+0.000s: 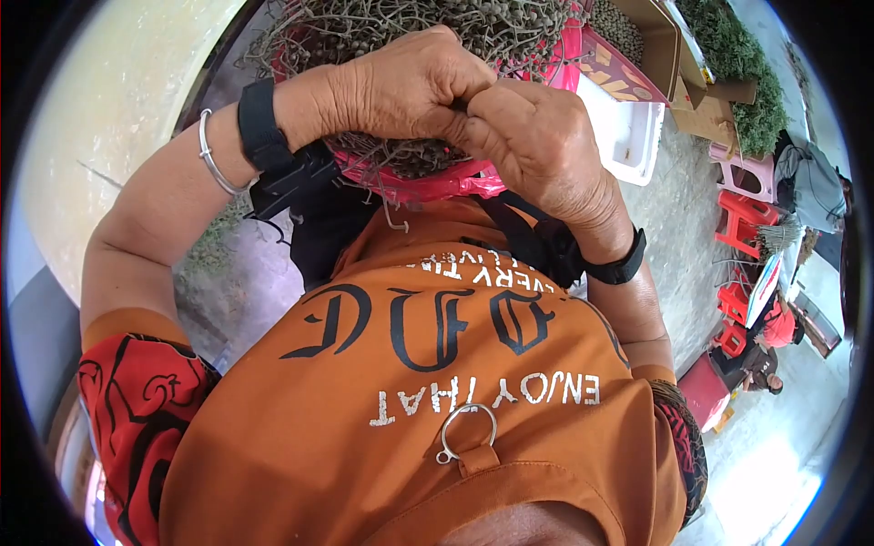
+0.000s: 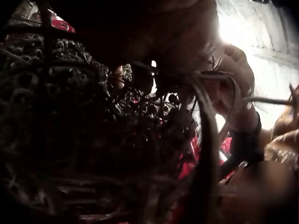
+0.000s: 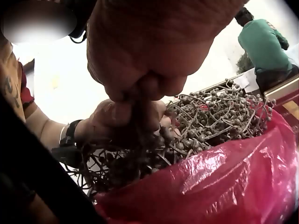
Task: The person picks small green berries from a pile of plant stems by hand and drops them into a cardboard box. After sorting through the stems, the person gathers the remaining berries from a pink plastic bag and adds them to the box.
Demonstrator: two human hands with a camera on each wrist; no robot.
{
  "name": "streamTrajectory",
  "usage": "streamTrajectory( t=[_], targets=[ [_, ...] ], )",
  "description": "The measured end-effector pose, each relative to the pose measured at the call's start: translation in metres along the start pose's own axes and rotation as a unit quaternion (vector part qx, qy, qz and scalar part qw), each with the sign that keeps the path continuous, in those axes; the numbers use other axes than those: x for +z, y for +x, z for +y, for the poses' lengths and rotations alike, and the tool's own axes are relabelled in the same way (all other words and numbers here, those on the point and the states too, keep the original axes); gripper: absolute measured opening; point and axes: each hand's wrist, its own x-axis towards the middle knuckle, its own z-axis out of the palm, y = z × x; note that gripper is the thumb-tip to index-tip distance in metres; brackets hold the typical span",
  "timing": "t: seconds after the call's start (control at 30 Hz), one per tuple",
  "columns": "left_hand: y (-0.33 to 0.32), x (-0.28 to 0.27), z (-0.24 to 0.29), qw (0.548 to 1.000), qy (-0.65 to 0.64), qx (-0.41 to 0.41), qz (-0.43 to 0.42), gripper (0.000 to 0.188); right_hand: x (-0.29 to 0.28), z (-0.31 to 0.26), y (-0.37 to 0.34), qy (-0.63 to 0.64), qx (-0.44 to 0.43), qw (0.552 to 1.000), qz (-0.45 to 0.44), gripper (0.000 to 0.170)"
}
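Observation:
Knuckles almost together, my left hand point(image 1: 401, 86) and right hand point(image 1: 542, 136) meet over a pink plastic bag point(image 3: 233, 172) heaped with dried stalks point(image 3: 219, 112). These stalks are thin, grey-brown and tangled, with small round heads. Both hands have curled fingers and pinch stalks between them; their fingertips are largely hidden. From below the fingers a dark bunch hangs in the right wrist view. A bent stem point(image 2: 208, 112) passes close by the hands in the dark left wrist view. The bag lies against the front of an orange shirt point(image 1: 410, 337).
Beyond the right hand stand a white foam box point(image 1: 648, 136) and a cardboard box point(image 1: 663, 36) with small round pieces in it. Green plants point(image 1: 728, 45) are heaped farther off, near red stools point(image 1: 746, 220). A person in a green top point(image 3: 264, 44) sits in the background.

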Motion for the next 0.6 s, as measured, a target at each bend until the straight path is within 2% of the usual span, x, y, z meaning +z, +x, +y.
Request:
streamTrajectory(
  t=[0.03,0.07,0.13,0.17,0.2,0.27,0.3,0.33,0.4,0.43,0.47,0.5,0.53,0.57,0.6],
  targets=[
    [-0.001,0.002,0.001,0.997,0.046,0.043,0.042,0.018,-0.001,0.000,-0.001,0.000,0.000,1.000,-0.001,0.006],
    [0.000,0.003,0.001,0.997,0.045,0.042,0.044,0.018,-0.003,0.001,-0.003,0.056,0.023,0.998,0.005,0.006],
    [0.001,0.002,0.004,0.991,0.109,0.073,0.010,0.016,-0.005,0.002,-0.005,0.168,0.069,0.983,0.017,0.006],
    [0.002,0.001,0.005,0.986,0.141,0.088,-0.007,0.015,-0.006,0.004,-0.008,0.168,0.069,0.983,0.017,0.006],
    [0.003,0.001,0.006,0.986,0.140,0.088,-0.007,0.015,-0.006,0.006,-0.011,0.264,0.114,0.958,0.009,0.007],
    [0.006,0.001,0.006,0.979,0.163,0.105,-0.057,0.015,-0.006,0.010,-0.016,0.447,0.200,0.872,-0.008,0.009],
    [0.005,0.000,0.006,0.975,0.173,0.112,-0.082,0.015,-0.008,0.011,-0.016,0.448,0.200,0.871,-0.010,0.009],
    [0.003,-0.001,0.005,0.976,0.172,0.111,-0.081,0.015,-0.012,0.011,-0.014,0.494,0.135,0.857,-0.049,0.010],
    [-0.002,-0.005,-0.002,0.960,0.246,0.099,-0.093,0.015,-0.023,0.014,-0.014,0.572,0.002,0.810,-0.127,0.012],
    [0.001,-0.007,0.001,0.949,0.282,0.098,-0.103,0.015,-0.027,0.017,-0.019,0.570,0.005,0.812,-0.125,0.012],
    [0.006,-0.009,0.004,0.948,0.283,0.103,-0.106,0.015,-0.029,0.021,-0.025,0.596,0.100,0.789,-0.107,0.011],
    [0.011,-0.011,0.007,0.970,0.212,-0.015,-0.121,0.016,-0.030,0.025,-0.028,0.617,0.193,0.758,-0.091,0.011],
    [0.013,-0.014,0.009,0.972,0.138,-0.136,-0.132,0.016,-0.028,0.028,-0.029,0.632,0.282,0.718,-0.076,0.012],
    [0.015,-0.018,0.012,0.954,0.061,-0.257,-0.140,0.016,-0.027,0.029,-0.029,0.633,0.280,0.718,-0.078,0.012],
    [0.014,-0.022,0.012,0.953,0.063,-0.261,-0.138,0.016,-0.025,0.029,-0.028,0.636,0.298,0.710,-0.038,0.010]
  ],
)
